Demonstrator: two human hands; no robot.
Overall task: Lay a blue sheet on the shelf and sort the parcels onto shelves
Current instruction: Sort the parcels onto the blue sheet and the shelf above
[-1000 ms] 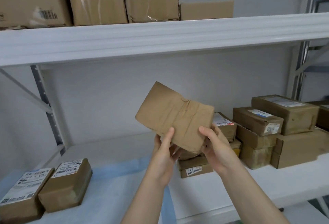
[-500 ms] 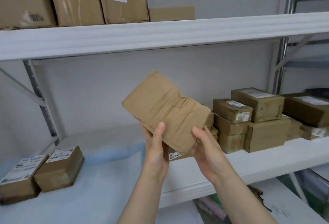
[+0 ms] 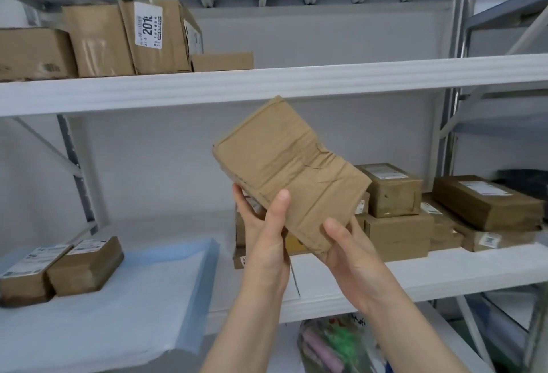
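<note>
Here both hands' grip (image 3: 308,242) holds a plain parcel (image 3: 289,174); shelf box label (image 3: 148,27) reads "201".

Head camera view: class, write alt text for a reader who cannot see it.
Two bare hands, left hand and right hand, hold a creased brown parcel tilted before white shelves. Two labelled parcels sit on a blue sheet at left; more boxes are stacked at right.

Below the shelf: a clear bag (image 3: 332,346) of pink and green items.
Behind: a plain white wall (image 3: 178,165).
Far right: a grey frame (image 3: 504,11).
</note>
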